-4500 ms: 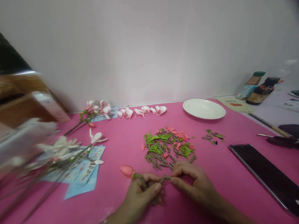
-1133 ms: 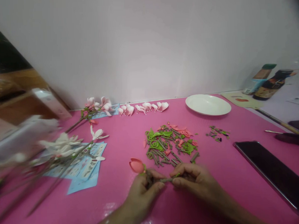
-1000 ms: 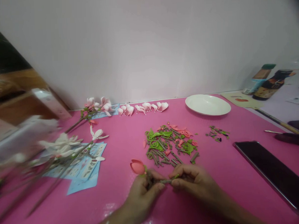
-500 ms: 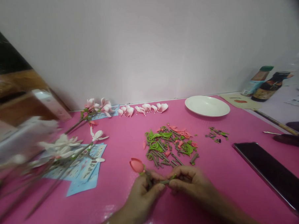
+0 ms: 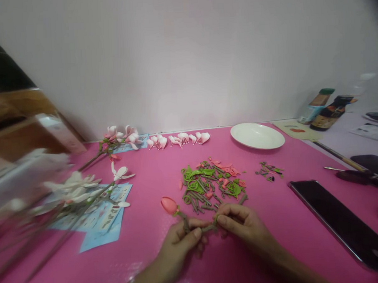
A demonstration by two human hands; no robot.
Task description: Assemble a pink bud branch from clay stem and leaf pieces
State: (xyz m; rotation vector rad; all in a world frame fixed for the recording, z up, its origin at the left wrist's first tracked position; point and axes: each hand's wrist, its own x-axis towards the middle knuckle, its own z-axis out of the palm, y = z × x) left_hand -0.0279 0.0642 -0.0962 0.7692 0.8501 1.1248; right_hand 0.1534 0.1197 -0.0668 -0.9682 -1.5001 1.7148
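A brown toy flower stem (image 5: 208, 228) with a coral-pink bud (image 5: 169, 205) at its upper left end is pinched in my left hand (image 5: 183, 242). My right hand (image 5: 239, 222) is closed at the stem's right end, thumb and forefinger together on a small greenish piece (image 5: 216, 219). Whether that piece is joined to the stem cannot be made out. Just beyond my fingers lies a loose pile of green, brown and coral plastic parts (image 5: 206, 186).
Left are white flower stems (image 5: 75, 186) on blue printed sheets (image 5: 102, 239) and a pink flower branch (image 5: 131, 137). Pink petals (image 5: 182, 138) line the back near a white plate (image 5: 257, 136). On the right lie small parts (image 5: 268, 170), a phone (image 5: 333, 218) and bottles (image 5: 332, 114).
The view has shifted slightly. My right fingers have drawn a little up and away from my left, showing more of the stem between the hands. The left hand keeps its hold.
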